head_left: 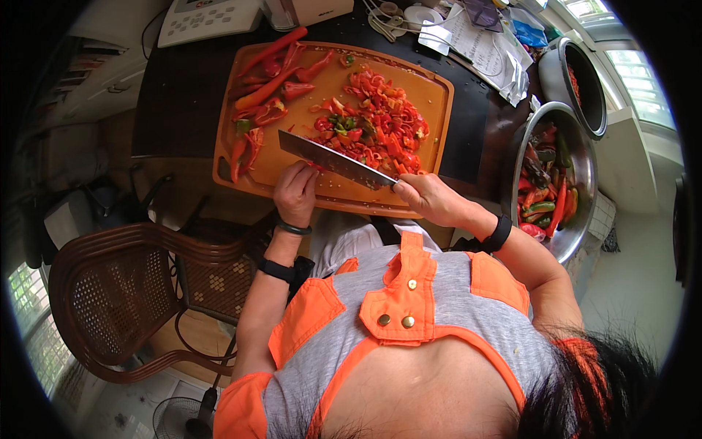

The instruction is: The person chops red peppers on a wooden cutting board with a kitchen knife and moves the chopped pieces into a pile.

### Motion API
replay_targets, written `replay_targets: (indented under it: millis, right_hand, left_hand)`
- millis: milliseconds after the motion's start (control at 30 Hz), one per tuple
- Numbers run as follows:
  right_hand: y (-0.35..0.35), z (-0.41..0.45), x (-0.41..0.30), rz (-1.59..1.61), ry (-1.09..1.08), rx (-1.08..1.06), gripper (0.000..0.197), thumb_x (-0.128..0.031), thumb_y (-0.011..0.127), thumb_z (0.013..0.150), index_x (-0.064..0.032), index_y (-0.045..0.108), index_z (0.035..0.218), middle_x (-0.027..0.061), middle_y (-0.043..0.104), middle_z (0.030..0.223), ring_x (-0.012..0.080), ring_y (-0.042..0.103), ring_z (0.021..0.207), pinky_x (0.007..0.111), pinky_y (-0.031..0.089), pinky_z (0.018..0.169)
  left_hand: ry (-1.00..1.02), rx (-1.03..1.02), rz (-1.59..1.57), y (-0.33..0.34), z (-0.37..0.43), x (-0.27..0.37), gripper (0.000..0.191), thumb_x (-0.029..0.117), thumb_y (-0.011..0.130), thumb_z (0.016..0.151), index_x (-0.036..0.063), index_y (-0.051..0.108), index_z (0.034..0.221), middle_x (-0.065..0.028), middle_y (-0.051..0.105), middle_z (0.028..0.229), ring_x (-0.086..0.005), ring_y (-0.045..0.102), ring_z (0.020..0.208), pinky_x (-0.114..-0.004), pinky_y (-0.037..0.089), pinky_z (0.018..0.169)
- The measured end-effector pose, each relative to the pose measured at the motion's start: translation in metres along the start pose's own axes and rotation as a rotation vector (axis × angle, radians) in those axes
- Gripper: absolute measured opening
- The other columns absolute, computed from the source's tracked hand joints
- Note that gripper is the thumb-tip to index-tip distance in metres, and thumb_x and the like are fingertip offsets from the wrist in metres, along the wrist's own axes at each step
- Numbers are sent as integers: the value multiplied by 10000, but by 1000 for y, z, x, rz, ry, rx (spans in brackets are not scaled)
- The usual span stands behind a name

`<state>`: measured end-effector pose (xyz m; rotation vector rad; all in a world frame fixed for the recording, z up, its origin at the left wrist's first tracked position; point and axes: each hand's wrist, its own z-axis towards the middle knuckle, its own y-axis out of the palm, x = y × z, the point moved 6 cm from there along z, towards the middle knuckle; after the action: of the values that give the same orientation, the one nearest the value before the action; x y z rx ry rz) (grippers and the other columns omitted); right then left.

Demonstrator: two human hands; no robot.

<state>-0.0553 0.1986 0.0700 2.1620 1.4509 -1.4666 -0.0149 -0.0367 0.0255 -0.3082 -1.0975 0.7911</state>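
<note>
My right hand (433, 198) grips the handle of a cleaver-like kitchen knife (332, 157), its broad blade slanting up and left over an orange cutting board (301, 129). At the near edge of the board, my left hand (296, 189) has its fingers bunched on a small piece of red pepper (314, 165), just below the blade. Chopped red pepper (392, 123) lies heaped beyond the knife, with some green bits (343, 124) among it. Along the board's left side rest several larger red peppers (269, 88), some whole and some split.
A steel bowl of red and green peppers (556, 181) is at the right, beside a dark-lined pot (587, 82) holding chopped red pieces. Papers with writing (482, 49), cables and a white keypad device (203, 22) line the table's far side. A wooden chair (115, 296) stands at left.
</note>
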Motion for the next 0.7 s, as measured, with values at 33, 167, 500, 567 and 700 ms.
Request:
replay_targets:
  millis: [33,167,500,567,700]
  right_hand:
    - [1,-1,0,-13,-16,-10,436,-330,420,998,60,544,849,265,543,707,422,558,699,459,443,663]
    - [3,0,3,-76,-15,-15,426,-324,427,993,56,558,856,280,558,734,435,571,730,475,445,675]
    - [21,28,3,-59,-11,31,441,-356,429,988,47,579,886,271,610,784,445,595,786,495,453,715]
    - [22,32,4,-130,27,6,450,-371,430,985,41,585,892,275,618,805,440,605,798,500,457,721]
    - [14,29,-4,-190,-41,62,460,-388,436,978,29,604,881,261,634,798,438,616,797,511,470,720]
  left_hand:
    - [-1,-1,-2,-1,1,0,130,-52,689,719,12,671,830,-118,647,882,-313,626,795,-362,515,712]
    - [38,-14,22,0,2,0,133,-56,698,710,13,672,821,-122,651,881,-305,634,800,-358,515,708]
    - [73,-46,53,2,1,-3,126,-62,683,720,17,659,814,-127,646,877,-316,630,813,-364,512,723]
    - [82,-48,63,1,1,-2,120,-54,680,726,17,663,821,-126,644,883,-316,626,820,-372,512,729]
    - [83,-81,74,2,1,-4,105,-31,669,753,25,669,842,-125,640,895,-318,618,840,-383,509,742]
